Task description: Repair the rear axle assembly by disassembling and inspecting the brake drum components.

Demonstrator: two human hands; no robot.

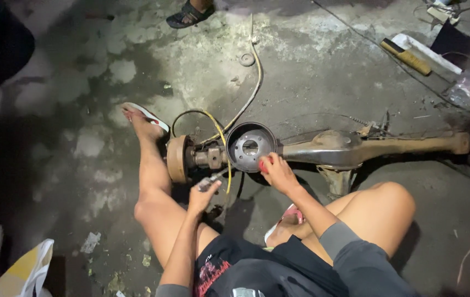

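Seated on a stained concrete floor (312,71), axle assembly laid across in front.

Far left of both grips: person's own foot in a sandal (146,118), toes just beside the rusty brake drum (177,158). Judgement: if the drum or hub rolls or drops, that foot is the first thing it meets.

Left hand (202,197): grip closed around a small metal tool (208,182), tip aimed up toward the hub section (208,157). Exact tool type too small to tell. A yellow hose (221,135) loops just above this grip and runs away across the floor. Risk: a slip of the tool could nick the hose or skid into the opposite hand, which is near.

Right hand (279,173): grip clamped on a small red object (263,165), pressed at the lower rim of the round backing plate (249,146). Fingers sit against a thin metal edge; a sudden push could scrape them.

Right of that grip: axle housing (350,147) rests unsupported on the floor, near the bent knee. It may rock under force, and light is poor.

Further right and beyond: a yellow-handled tool (406,56), well apart. Another person's sandalled foot (190,15) at the top edge.
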